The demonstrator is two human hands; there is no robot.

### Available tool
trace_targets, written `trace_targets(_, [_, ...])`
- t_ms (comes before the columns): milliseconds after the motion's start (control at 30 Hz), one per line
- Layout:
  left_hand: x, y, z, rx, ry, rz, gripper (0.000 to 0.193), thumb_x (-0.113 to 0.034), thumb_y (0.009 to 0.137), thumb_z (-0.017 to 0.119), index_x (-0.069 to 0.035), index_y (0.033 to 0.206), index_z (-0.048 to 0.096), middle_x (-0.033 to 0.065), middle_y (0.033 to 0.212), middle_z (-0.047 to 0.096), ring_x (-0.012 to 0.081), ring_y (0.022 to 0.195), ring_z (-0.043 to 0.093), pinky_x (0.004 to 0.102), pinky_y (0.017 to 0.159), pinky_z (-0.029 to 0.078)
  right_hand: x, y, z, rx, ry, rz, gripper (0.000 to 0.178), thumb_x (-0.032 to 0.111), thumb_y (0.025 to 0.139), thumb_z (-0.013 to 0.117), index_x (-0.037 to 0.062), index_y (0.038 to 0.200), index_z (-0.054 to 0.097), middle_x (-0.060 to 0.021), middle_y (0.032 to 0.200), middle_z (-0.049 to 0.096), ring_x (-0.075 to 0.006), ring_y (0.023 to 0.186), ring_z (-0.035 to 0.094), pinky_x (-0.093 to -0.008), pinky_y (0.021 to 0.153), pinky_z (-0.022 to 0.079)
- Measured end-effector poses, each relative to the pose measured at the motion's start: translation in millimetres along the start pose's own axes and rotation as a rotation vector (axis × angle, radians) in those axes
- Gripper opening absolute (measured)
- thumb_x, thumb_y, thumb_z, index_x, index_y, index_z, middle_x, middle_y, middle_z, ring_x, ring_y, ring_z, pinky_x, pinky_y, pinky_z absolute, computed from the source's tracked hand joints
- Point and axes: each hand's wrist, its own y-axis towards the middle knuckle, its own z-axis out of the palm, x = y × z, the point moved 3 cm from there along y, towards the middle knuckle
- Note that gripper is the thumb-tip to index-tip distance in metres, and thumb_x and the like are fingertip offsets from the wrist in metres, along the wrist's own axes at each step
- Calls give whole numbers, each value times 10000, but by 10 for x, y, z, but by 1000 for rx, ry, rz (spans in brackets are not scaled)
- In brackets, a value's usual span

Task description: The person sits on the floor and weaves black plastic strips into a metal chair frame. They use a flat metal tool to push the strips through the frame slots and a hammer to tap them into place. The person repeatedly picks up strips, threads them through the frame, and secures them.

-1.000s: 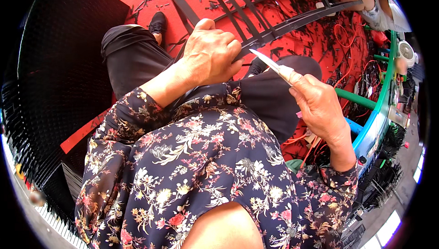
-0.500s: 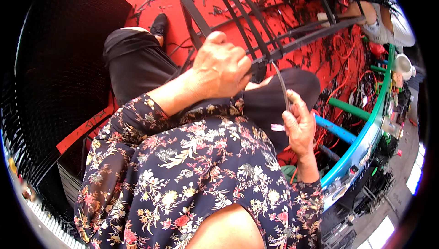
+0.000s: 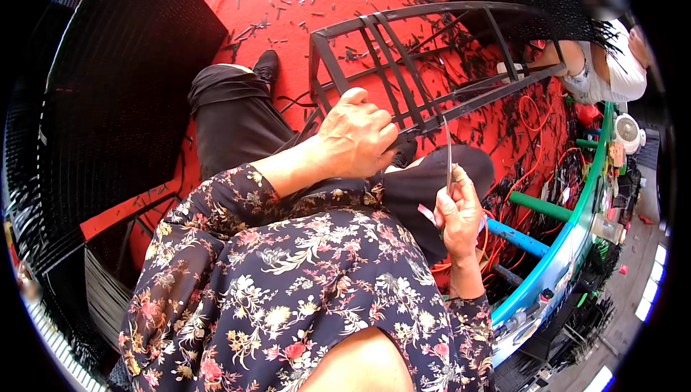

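A black metal frame [image 3: 417, 12] stands in front of my bent legs, with several flat black strips [image 3: 407, 75] wrapped over its bars. At the frame's near edge my left hand [image 3: 358, 135] is closed like a fist around its near bar; the inner fingers are hidden. My right hand [image 3: 461, 212] pinches a dark flat strip [image 3: 448, 153] between thumb and fingers. That strip runs from the near bar down to the pinch, bowed slightly. A small pinkish-white piece [image 3: 427, 213] sticks out beside my right thumb.
Black woven panels [image 3: 129, 97] stand on the left. Black scraps litter the red floor covering [image 3: 288, 3]. To the right are a curved blue-green rim [image 3: 572, 230], a green bar [image 3: 540, 206], orange cords and a white fan [image 3: 628, 133]. Another person [image 3: 612, 68] sits at the upper right.
The view has shifted, so the frame appears lower and farther right. My right hand has come left, closer beneath the bar, and the strip hangs straighter. My left hand keeps its grip.
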Motion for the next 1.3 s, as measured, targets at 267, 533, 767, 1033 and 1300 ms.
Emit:
trace_targets(267, [23, -4, 69, 22, 3, 15, 255, -213, 552, 709, -91, 668, 517, 32, 615, 474, 205, 596, 526, 357, 739, 376, -196, -55, -38, -40, 227, 62, 467, 97, 886, 562, -25, 1295, 373, 5, 730, 474, -21, 502, 404, -146, 444, 339])
trace_targets(533, [16, -2, 54, 92, 36, -2, 250, -212, 556, 707, -86, 671, 525, 51, 632, 491, 228, 616, 536, 358, 729, 379, -207, -70, 13, -11, 120, 61, 338, 67, 867, 587, -20, 1178, 486, 44, 683, 449, -13, 515, 406, -156, 463, 356])
trace_targets(767, [37, 6, 24, 73, 59, 18, 233, -225, 579, 690, -92, 679, 527, 42, 622, 478, 216, 595, 536, 362, 721, 381, 115, 396, 68, -44, 111, -109, 217, 82, 889, 553, 21, 1096, 545, 44, 689, 465, -10, 535, 403, -161, 483, 355])
trace_targets(1033, [49, -27, 29, 71, 43, 13, 253, -250, 585, 696, -91, 699, 536, 35, 635, 482, 209, 592, 535, 373, 756, 387, 565, 1105, 246, -48, -377, -300, 230, 63, 861, 531, 9, 1084, 543, -45, 711, 568, -71, 567, 501, -235, 527, 423])
trace_targets(1300, [-23, 4, -2, 64, 52, 5, 252, -271, 596, 698, -101, 675, 530, 26, 619, 457, 199, 587, 523, 374, 755, 388, 617, 1372, 410, 39, -798, -471, 269, 55, 751, 594, 34, 1018, 570, -175, 820, 622, -337, 756, 621, -390, 662, 478])
